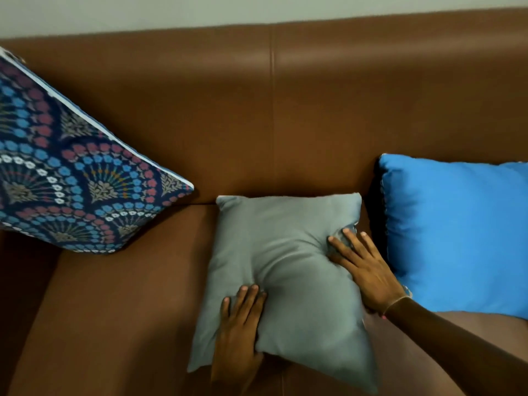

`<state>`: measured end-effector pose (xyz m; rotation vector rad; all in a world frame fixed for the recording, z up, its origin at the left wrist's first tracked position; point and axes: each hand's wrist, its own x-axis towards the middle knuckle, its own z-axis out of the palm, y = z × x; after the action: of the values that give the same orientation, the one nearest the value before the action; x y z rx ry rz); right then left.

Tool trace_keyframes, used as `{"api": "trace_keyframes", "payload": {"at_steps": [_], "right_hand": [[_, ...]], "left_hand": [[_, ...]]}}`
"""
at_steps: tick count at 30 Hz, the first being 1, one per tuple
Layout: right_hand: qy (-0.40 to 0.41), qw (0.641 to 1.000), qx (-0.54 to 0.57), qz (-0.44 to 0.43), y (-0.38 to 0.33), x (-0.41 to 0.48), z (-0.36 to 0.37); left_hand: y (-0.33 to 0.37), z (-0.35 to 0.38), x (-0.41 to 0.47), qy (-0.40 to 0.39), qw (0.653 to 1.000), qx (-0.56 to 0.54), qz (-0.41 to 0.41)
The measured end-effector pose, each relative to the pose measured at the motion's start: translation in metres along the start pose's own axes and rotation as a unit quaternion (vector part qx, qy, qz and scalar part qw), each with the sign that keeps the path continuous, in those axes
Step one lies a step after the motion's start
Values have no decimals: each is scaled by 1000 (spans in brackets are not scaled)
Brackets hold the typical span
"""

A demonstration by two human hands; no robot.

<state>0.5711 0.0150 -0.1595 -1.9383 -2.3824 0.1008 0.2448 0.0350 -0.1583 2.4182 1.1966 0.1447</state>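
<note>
A grey cushion (285, 270) lies flat on the seat of a brown leather sofa (114, 310), its far edge against the backrest. My left hand (238, 330) presses down on the cushion's near left part with straight fingers, denting the fabric. My right hand (361, 264) lies on the cushion's right edge, fingers spread and pushing into it. A thin bracelet sits on my right wrist.
A patterned dark blue cushion (71, 178) leans in the sofa's left corner. A bright blue cushion (457, 232) rests against the backrest on the right, close to my right hand. A pale wall (200, 10) runs behind the sofa.
</note>
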Motion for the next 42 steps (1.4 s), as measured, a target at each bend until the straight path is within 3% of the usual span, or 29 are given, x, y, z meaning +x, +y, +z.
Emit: {"api": "trace_keyframes", "payload": {"at_steps": [4,8,11,15,19,23,29,32,37,42], "right_hand": [[41,993,109,-2,-17,14,-50],[117,978,172,33,-31,33,-99],[209,941,255,82,-38,55,-137],[244,916,294,124,-27,103,-180],[222,921,265,178,-4,154,-194],[161,924,248,241,18,200,-185],[71,904,257,334,24,221,-141],[57,897,266,348,19,214,-126],[126,894,256,345,17,198,-138],[193,896,259,304,22,148,-156]], "left_hand": [[-18,-60,4,47,990,-134,-19],[-45,-135,29,10,993,-113,-36],[-52,-195,55,63,993,-86,-41],[-49,-250,116,58,985,-159,-4],[-58,-269,188,31,990,-137,12],[-73,-269,246,-19,995,-81,-60],[-83,-234,258,-27,994,-37,-97],[-88,-217,246,13,997,-29,-68],[-79,-218,234,108,992,-40,-50],[-30,-219,204,297,955,-9,11]]}}
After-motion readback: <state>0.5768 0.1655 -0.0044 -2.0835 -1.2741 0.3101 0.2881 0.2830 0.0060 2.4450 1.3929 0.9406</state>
